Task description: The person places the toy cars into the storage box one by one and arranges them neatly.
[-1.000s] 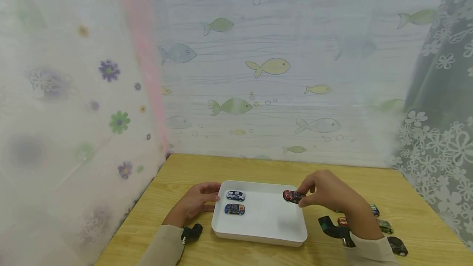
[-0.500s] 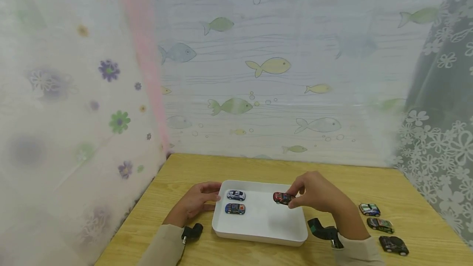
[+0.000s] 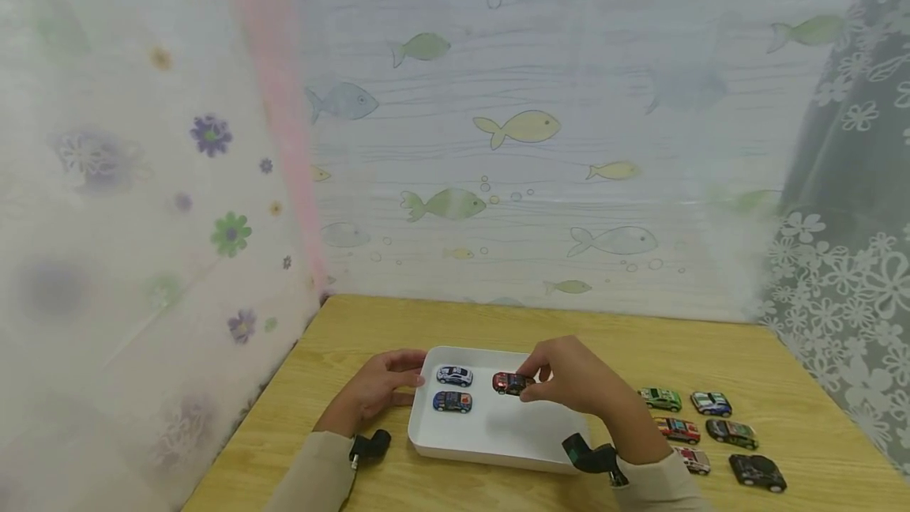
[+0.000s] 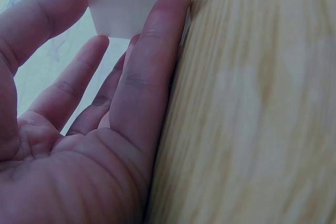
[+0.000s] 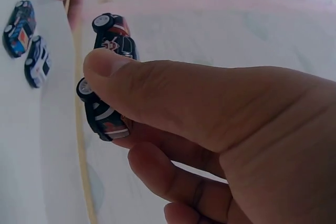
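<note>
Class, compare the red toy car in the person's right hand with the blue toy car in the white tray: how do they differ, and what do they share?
The red toy car is pinched by the right hand above the white tray; the blue toy car rests on the tray floor, untouched. The red one is red and black; the blue one is blue with an orange patch. The blue car lies beside a white toy car; the red car is apart. Both are small toy cars of similar size.

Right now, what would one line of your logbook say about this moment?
right hand: pinches red toy car above white tray | left hand: rests against tray's left edge | in tray: white car, blue car
</note>
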Demonstrator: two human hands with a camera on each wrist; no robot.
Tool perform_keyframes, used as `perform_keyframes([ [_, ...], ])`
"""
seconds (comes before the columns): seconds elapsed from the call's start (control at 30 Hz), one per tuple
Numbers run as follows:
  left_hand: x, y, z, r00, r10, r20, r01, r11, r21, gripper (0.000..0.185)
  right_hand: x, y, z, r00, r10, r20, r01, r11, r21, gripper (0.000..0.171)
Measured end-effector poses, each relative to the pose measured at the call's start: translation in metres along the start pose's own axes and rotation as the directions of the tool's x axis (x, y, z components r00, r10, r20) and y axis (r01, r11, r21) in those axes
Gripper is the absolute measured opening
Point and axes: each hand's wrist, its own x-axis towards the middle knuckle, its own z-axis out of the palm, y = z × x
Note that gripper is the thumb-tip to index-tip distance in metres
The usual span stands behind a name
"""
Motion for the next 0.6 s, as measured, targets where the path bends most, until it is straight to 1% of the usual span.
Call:
perform_keyframes([
  [0.13, 0.0, 0.001, 0.001, 1.0, 0.0, -0.006, 0.0, 1.0, 0.0, 0.058, 0.006, -0.004, 0.013, 1.0, -0.027, -0.015, 0.027, 0.999, -0.028, 0.018],
  [0.27, -0.001, 0.002, 0.002, 1.0, 0.003, -0.007, -0.003, 1.0, -0.002, 0.058, 0.01, -0.009, 0.022, 0.998, -0.056, -0.028, 0.055, 0.998, -0.03, 0.018],
  [0.43, -0.002, 0.002, 0.002, 1.0, 0.006, -0.001, -0.006, 1.0, -0.008, 0.057, 0.013, -0.014, 0.032, 0.996, -0.087, -0.02, 0.086, 0.996, -0.027, 0.018],
  [0.6, -0.002, 0.002, 0.001, 1.0, 0.01, 0.006, -0.01, 1.0, -0.013, 0.056, 0.017, -0.016, 0.042, 0.997, -0.073, -0.018, 0.073, 0.997, 0.01, 0.02],
])
